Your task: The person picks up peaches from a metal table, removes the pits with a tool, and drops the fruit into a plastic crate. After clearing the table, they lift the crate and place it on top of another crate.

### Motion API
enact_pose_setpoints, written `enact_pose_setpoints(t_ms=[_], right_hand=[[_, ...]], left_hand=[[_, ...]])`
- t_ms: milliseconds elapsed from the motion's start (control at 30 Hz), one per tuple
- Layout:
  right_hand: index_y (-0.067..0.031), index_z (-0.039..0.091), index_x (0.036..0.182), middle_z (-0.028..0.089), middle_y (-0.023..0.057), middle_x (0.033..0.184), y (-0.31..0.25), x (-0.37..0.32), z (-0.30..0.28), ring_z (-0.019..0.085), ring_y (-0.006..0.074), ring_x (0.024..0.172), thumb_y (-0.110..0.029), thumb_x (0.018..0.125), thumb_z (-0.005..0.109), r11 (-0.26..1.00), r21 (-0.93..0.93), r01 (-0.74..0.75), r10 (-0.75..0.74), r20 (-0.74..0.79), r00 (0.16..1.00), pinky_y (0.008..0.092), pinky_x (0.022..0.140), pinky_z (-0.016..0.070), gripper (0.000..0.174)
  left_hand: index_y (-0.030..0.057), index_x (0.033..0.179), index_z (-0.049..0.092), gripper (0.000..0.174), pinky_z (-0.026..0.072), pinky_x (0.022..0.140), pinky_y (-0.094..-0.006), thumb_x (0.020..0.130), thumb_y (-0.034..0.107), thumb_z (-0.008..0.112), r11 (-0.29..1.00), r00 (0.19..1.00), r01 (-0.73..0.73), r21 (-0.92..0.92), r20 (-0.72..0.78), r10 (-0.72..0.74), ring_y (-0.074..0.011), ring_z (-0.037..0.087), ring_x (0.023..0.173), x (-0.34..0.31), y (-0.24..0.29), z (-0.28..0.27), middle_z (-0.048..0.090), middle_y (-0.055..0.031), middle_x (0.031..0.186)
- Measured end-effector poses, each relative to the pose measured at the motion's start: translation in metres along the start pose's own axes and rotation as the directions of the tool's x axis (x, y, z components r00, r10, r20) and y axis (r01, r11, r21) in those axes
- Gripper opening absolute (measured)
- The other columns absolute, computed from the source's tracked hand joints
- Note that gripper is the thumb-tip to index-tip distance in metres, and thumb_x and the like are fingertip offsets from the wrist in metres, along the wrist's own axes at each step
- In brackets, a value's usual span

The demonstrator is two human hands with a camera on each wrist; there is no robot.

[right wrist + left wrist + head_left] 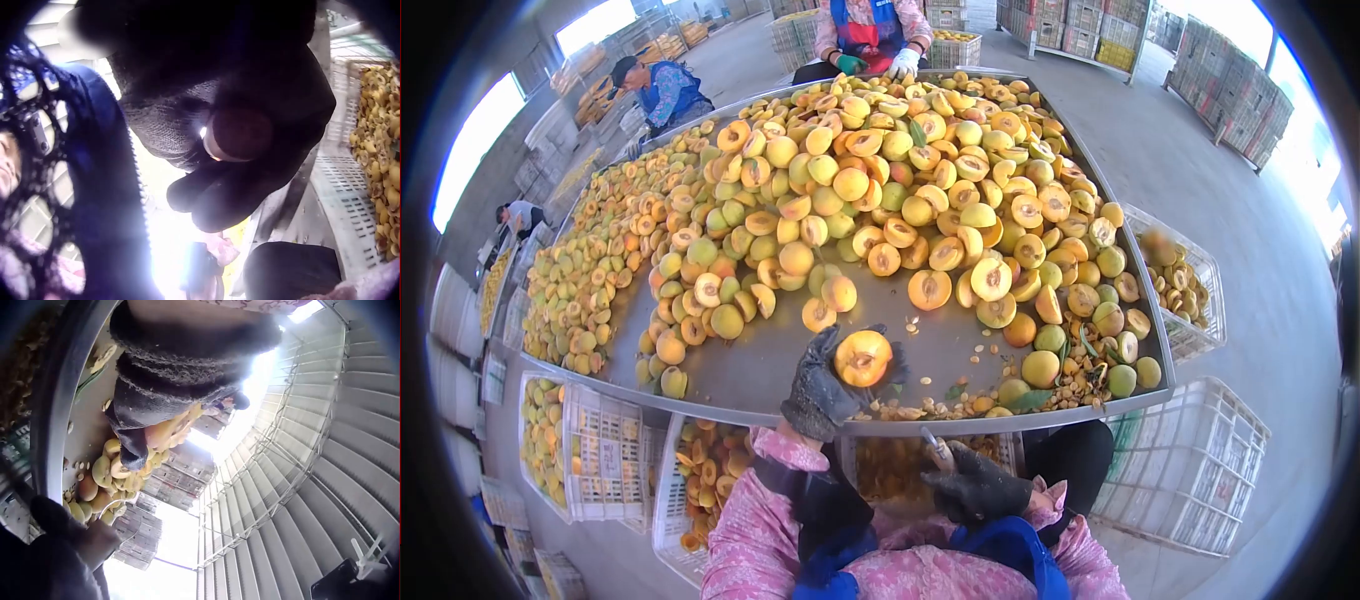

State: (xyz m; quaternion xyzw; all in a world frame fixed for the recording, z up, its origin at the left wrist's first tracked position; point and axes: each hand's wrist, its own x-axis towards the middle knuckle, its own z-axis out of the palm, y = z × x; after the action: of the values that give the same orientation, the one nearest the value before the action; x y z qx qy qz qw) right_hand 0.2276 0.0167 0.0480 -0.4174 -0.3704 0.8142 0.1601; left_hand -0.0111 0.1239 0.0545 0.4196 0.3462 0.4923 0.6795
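A metal table fills the shed's foreground. Above its near edge, a cut peach sits grasped in the left hand (dark-gloved). Below the edge, the right hand grips a tool. Beyond lies a fruit heap; crates flank the table.

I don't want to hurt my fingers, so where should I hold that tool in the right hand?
Probably by the tool's thick handle, coming from the end away from the table: its thin metal part points toward the table, and the right hand grips that handle.
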Motion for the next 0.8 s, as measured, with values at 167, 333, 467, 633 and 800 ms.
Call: enact_pose_setpoints(t_ms=[167,333,467,633,800], right_hand=[[-0.006,0.043,0.125,0.056,0.008,0.084,-0.014,0.007,0.016,0.056,0.0163,0.071,-0.02,0.091,0.059,0.779,-0.609,0.149,-0.265,-0.104,0.959,0.0313,0.064,0.0467,0.041],[-0.001,0.046,0.115,0.061,0.0247,0.082,0.017,0.04,0.01,0.063,0.0395,0.07,-0.027,0.092,0.056,0.092,-0.943,0.319,-0.695,0.169,0.699,0.0466,0.059,0.0464,0.036],[-0.001,0.048,0.112,0.059,0.0271,0.084,0.001,0.028,0.025,0.061,0.043,0.075,-0.025,0.092,0.054,0.399,-0.846,0.353,-0.721,-0.052,0.69,0.0507,0.061,0.045,0.032],[-0.0031,0.047,0.122,0.058,0.0251,0.085,-0.015,0.018,0.034,0.061,0.0423,0.075,-0.023,0.09,0.055,0.468,-0.838,0.28,-0.625,-0.089,0.776,0.0513,0.062,0.0452,0.038],[-0.0056,0.051,0.123,0.06,0.0231,0.093,-0.022,0.014,0.04,0.061,0.0397,0.077,-0.018,0.087,0.055,0.318,-0.929,0.187,-0.592,-0.041,0.805,0.0492,0.062,0.0472,0.038]], left_hand=[[-0.0062,0.125,0.047,0.043,0.0506,0.095,-0.0385,0.084,-0.002,0.061,0.965,0.998,-0.019,0.262,-0.05,0.033,-0.0246,0.06,0.108,-0.039,-0.01,0.027,0.059,-0.0187,0.12],[-0.0022,0.122,0.051,0.047,0.05,0.089,-0.0293,0.082,0.011,0.071,0.827,0.977,-0.202,0.525,0.054,0.205,-0.0164,0.061,0.1,-0.052,-0.022,0.033,0.062,-0.0112,0.111],[-0.0017,0.124,0.05,0.044,0.0497,0.09,-0.0309,0.086,0.012,0.067,0.962,0.995,-0.07,0.265,-0.051,0.086,-0.0199,0.061,0.1,-0.059,-0.026,0.045,0.061,-0.0112,0.112],[0.0022,0.13,0.043,0.039,0.0484,0.097,-0.0392,0.098,0.024,0.047,0.899,0.998,0.032,-0.437,-0.032,-0.052,-0.0255,0.059,0.108,-0.064,-0.033,0.046,0.056,-0.014,0.121],[0.0018,0.128,0.046,0.04,0.0508,0.093,-0.0406,0.1,0.03,0.039,0.891,0.99,0.031,-0.453,-0.108,-0.089,-0.0273,0.059,0.106,-0.064,-0.04,0.053,0.058,-0.0158,0.116]])
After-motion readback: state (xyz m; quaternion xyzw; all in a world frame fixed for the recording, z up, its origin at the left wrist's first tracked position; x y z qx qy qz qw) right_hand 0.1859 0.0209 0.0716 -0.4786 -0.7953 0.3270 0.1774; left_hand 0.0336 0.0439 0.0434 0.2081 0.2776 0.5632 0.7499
